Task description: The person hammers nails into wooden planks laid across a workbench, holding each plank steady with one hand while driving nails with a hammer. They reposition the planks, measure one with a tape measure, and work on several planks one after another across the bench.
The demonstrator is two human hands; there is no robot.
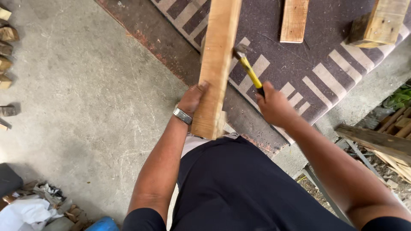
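My left hand (192, 97) grips the near end of a long pale wooden plank (217, 60) that runs away from me over a patterned mat (325, 72). A metal watch (183, 115) sits on that wrist. My right hand (272, 105) holds a hammer with a yellow handle (250, 72). The hammer's metal head (239, 51) is against the plank's right edge, partly hidden behind the wood.
Another plank (294, 20) and a thick wooden block (379, 23) lie on the mat farther away. Small wood offcuts (6, 51) line the left edge of the concrete floor (85, 94). Scrap boards (381, 141) are piled at right, crumpled rags and paper (34, 205) at lower left.
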